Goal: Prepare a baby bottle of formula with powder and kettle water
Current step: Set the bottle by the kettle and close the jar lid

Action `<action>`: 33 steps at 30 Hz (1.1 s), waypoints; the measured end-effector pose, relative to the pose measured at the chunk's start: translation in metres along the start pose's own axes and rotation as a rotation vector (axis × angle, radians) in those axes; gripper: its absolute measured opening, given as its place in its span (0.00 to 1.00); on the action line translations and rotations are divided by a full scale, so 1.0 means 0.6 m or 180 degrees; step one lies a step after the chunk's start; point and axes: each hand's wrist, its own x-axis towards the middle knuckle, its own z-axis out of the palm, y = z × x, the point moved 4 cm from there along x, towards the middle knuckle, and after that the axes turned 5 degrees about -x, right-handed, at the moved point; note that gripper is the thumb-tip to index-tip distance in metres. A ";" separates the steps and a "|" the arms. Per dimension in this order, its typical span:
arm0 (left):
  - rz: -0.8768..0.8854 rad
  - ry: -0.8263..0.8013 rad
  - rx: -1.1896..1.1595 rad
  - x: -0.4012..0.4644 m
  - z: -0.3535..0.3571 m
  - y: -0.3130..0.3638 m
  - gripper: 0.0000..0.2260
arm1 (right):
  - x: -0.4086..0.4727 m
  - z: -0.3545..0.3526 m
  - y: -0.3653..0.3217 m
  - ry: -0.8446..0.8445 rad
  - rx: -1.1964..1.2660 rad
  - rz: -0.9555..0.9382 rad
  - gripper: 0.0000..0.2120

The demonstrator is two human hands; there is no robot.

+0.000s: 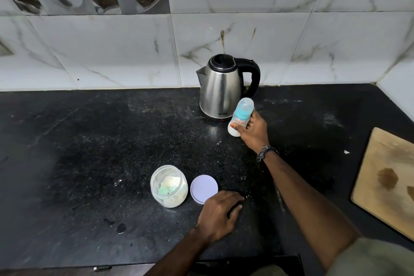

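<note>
A baby bottle [240, 116] with a clear cap, a teal collar and white liquid inside stands slightly tilted in front of the steel kettle [220, 89]. My right hand [254, 131] grips the bottle's lower body. An open jar of formula powder [168, 185] with a green scoop inside stands near the counter's front. Its pale lid [203, 188] lies flat just right of it. My left hand [220, 214] rests palm down on the counter, its fingers curled, beside the lid and holding nothing.
The black stone counter [89, 152] is dusted with spilled powder. A wooden cutting board [385, 184] lies at the right edge. A tiled wall [134, 51] backs the counter, closing into a corner at the far right.
</note>
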 end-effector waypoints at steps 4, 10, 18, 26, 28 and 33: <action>0.0016 0.0024 -0.0036 0.001 0.000 0.001 0.09 | 0.032 0.019 0.023 0.0069 -0.0159 -0.0011 0.31; 0.0045 0.0075 -0.0055 0.000 0.000 -0.003 0.08 | 0.038 0.031 0.036 0.0039 -0.0401 -0.0014 0.30; 0.0088 0.0096 -0.0056 -0.001 -0.001 -0.004 0.07 | 0.043 0.040 0.053 -0.0112 -0.0576 -0.0005 0.34; 0.0210 0.0315 -0.0238 -0.001 -0.013 0.006 0.05 | -0.038 0.003 0.038 0.0067 -0.0726 0.0155 0.33; 0.0233 0.0425 -0.0285 -0.002 -0.019 0.009 0.05 | -0.072 -0.007 0.031 0.0160 -0.0808 0.0121 0.28; 0.0118 0.0803 -0.0358 -0.010 -0.040 0.017 0.07 | -0.151 -0.017 -0.001 0.0135 -0.1089 -0.0420 0.11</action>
